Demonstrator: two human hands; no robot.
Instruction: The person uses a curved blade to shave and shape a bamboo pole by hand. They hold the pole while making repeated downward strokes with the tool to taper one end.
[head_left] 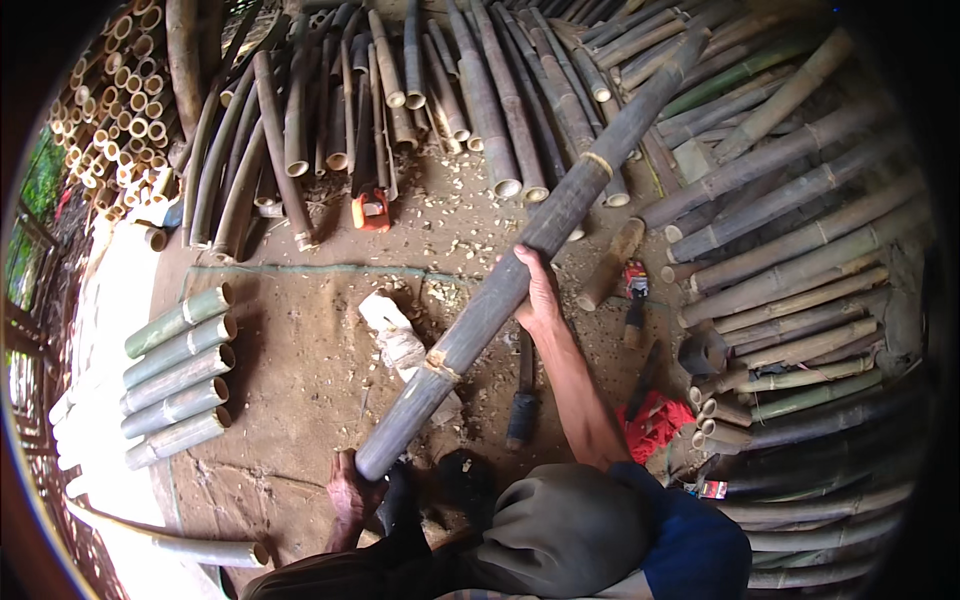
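Note:
A long dark grey bamboo pole slants across the middle, its near end low by my feet and its far end over the stacks at the upper right. Pale rings mark its joints. My right hand is wrapped round the pole near its middle, thumb on top. At the near end my left hand grips it from below, its fingers partly hidden. Beneath the pole, a white cloth-like bundle lies on the ground. A blade with a black handle rests just right of the pole.
Several short bamboo pieces lie in a row at left. Bamboo poles are stacked behind, and more poles at right. An orange-handled tool sits at the back. Right of my arm are a red cloth and a short bamboo length.

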